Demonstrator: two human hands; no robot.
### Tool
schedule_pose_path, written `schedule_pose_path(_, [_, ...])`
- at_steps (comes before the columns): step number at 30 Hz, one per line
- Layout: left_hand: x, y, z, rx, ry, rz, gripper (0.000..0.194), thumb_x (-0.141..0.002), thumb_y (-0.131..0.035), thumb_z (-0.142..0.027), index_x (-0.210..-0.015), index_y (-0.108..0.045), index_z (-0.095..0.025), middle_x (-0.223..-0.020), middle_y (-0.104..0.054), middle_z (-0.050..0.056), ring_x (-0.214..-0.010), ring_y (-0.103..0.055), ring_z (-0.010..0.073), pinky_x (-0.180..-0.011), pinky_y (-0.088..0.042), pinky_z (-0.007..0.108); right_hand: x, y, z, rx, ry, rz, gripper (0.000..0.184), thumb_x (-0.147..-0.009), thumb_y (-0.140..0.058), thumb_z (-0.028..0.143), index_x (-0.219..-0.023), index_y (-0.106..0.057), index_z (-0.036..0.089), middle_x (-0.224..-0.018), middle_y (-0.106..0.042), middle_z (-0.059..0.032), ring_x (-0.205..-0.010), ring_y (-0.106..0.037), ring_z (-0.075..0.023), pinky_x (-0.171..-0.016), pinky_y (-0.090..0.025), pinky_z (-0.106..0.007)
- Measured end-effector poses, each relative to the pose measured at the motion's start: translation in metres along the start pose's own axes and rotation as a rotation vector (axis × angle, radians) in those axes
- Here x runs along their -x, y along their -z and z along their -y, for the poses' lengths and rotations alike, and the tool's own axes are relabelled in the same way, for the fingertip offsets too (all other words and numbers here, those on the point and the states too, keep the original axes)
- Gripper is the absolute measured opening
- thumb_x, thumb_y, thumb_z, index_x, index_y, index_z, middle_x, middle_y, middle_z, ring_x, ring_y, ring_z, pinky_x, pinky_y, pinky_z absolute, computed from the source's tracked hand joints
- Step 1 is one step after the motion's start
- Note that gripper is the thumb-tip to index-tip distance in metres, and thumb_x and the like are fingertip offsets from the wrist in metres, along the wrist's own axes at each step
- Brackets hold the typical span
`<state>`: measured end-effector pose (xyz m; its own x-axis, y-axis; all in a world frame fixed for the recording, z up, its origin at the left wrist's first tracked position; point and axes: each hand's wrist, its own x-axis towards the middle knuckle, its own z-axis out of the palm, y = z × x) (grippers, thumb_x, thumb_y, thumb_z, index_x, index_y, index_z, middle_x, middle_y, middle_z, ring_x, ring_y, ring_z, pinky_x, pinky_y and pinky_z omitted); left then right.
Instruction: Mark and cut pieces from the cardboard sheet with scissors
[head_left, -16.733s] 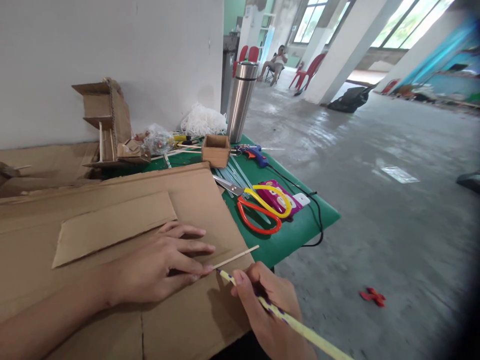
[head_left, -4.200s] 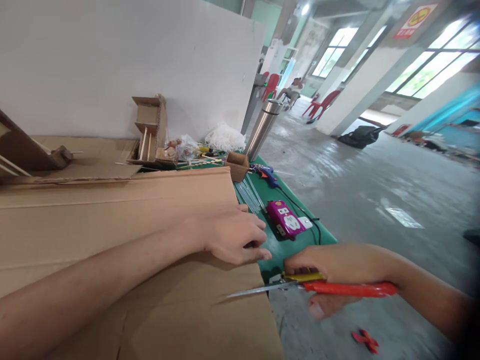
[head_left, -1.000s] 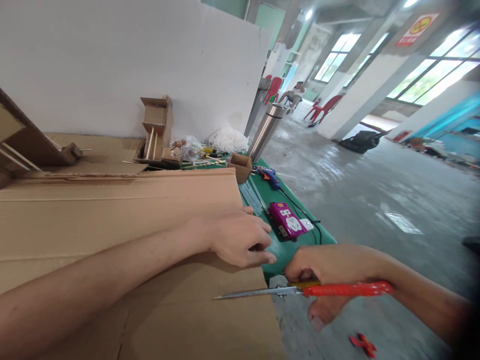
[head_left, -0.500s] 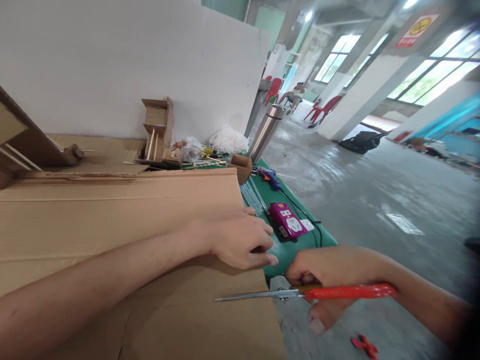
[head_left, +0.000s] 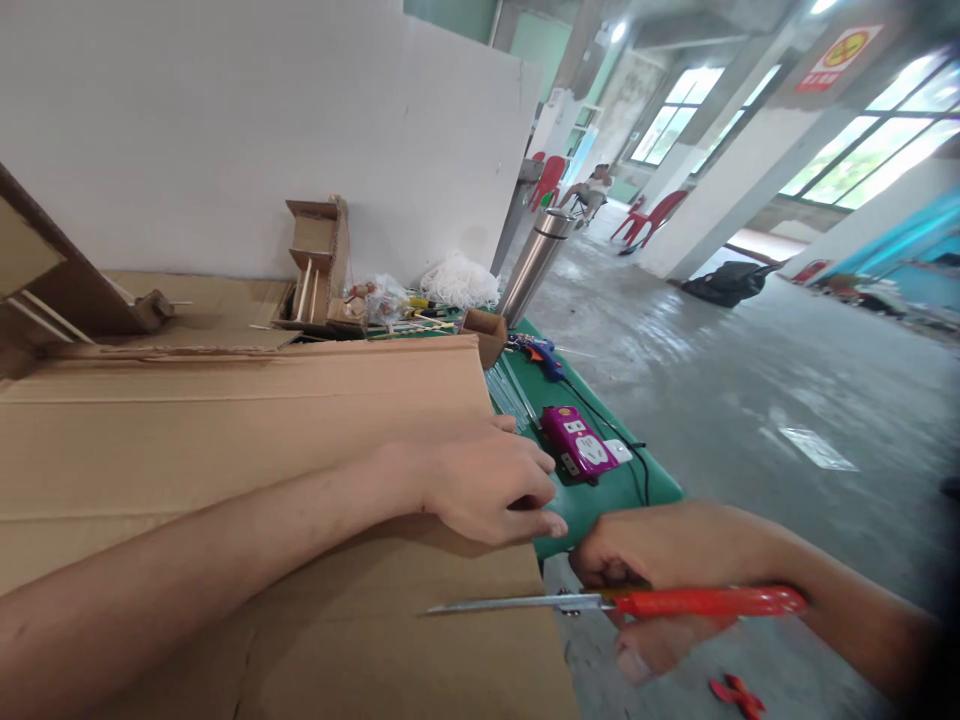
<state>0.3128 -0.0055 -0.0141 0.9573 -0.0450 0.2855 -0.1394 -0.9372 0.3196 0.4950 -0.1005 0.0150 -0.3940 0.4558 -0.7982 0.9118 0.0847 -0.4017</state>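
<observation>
A large brown cardboard sheet [head_left: 360, 385] lies across the table in front of me. My left hand [head_left: 491, 485] rests on its right part, fingers bent at the side edge and thumb towards me; the fingertips are partly hidden. Just right of that edge, my right hand [head_left: 660, 550] is closed around a pair of red-handled scissors [head_left: 705, 601]. The scissors appear edge-on, their pivot near the cardboard edge and the blade pointing left over the near part of the sheet. Whether the lower blade is under the cardboard is hidden.
On the green tabletop [head_left: 660, 484] lie a purple power strip [head_left: 581, 445], a blue glue gun [head_left: 541, 355] and clear glue sticks [head_left: 511, 392]. Behind them stand a steel flask [head_left: 534, 265] and a small cardboard box [head_left: 484, 335]. A cardboard structure [head_left: 319, 260] is at the back.
My right hand and the scissors have shifted slightly right and down in the view. My left hand has slid a little to the right, still on the cardboard.
</observation>
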Motion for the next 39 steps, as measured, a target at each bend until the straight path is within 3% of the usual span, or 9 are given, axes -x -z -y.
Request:
schedule_pose_path(3, [0.000,0.002,-0.002,-0.014,-0.015,-0.014,0.039,-0.088,-0.053,-0.039,-0.055,-0.051,-0.018,-0.064,-0.057,-0.001,-0.064,-0.054,0.0132,-0.065,-0.031,0.032,0.002,-0.001,0.005,0.049,-0.072,0.005,0.045,-0.059,-0.065,0.062,-0.064,-0.049,0.021,-0.055,-0.050,0.0042,-0.048,-0.041,-0.0118,-0.040,-0.025,-0.023])
schedule_pose_path(11, [-0.001,0.002,-0.003,-0.004,-0.022,-0.028,0.039,-0.088,-0.054,-0.038,-0.055,-0.051,-0.018,-0.063,-0.056,-0.002,-0.063,-0.053,0.0125,-0.064,-0.030,0.032,0.004,0.003,0.015,0.117,-0.066,-0.002,0.043,-0.063,-0.062,0.061,-0.064,-0.048,0.021,-0.055,-0.050,0.0040,-0.047,-0.041,-0.0113,-0.039,-0.025,-0.022])
schedule_pose_path(21, [0.000,0.002,-0.001,0.019,-0.009,-0.004,0.040,-0.088,-0.053,-0.040,-0.055,-0.052,-0.018,-0.063,-0.055,-0.002,-0.063,-0.052,0.0126,-0.066,-0.030,0.033,-0.001,0.005,0.011,-0.025,-0.072,0.076,0.042,-0.051,-0.074,0.052,-0.062,-0.049,0.021,-0.052,-0.046,0.0076,-0.047,-0.040,-0.0107,-0.041,-0.027,-0.023])
schedule_pose_path(39, [0.001,-0.003,0.000,0.026,-0.024,0.006,0.039,-0.088,-0.053,-0.040,-0.056,-0.055,-0.018,-0.064,-0.056,-0.003,-0.064,-0.053,0.0128,-0.066,-0.031,0.032,-0.001,0.001,0.008,-0.034,-0.085,0.049,0.039,-0.057,-0.072,0.048,-0.057,-0.044,0.021,-0.051,-0.042,0.0093,-0.045,-0.036,-0.0086,-0.038,-0.021,-0.021])
